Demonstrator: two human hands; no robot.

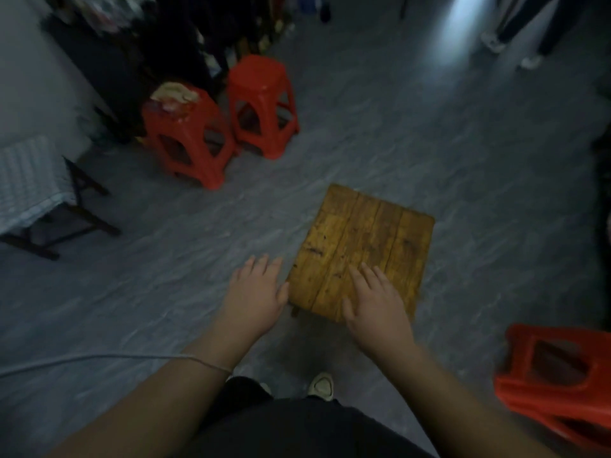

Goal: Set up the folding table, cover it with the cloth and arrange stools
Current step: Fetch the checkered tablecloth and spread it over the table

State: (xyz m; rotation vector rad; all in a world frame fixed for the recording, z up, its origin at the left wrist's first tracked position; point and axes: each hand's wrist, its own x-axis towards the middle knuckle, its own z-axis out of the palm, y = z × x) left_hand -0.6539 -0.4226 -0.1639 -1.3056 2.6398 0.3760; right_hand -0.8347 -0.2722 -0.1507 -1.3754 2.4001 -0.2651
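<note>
Open floor (413, 127) ahead; red stools (231, 120) far-L, wooden table (360, 249) btwn hands.

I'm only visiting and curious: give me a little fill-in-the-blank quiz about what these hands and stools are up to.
1. The left hand and the right hand are both open and hold ____.
2. The right hand is over the low stool, whose top is made of planks of ____.
3. A bundle of fabric lies on the ____ one of the two upright red stools.

Missing words: nothing; wood; left
</note>
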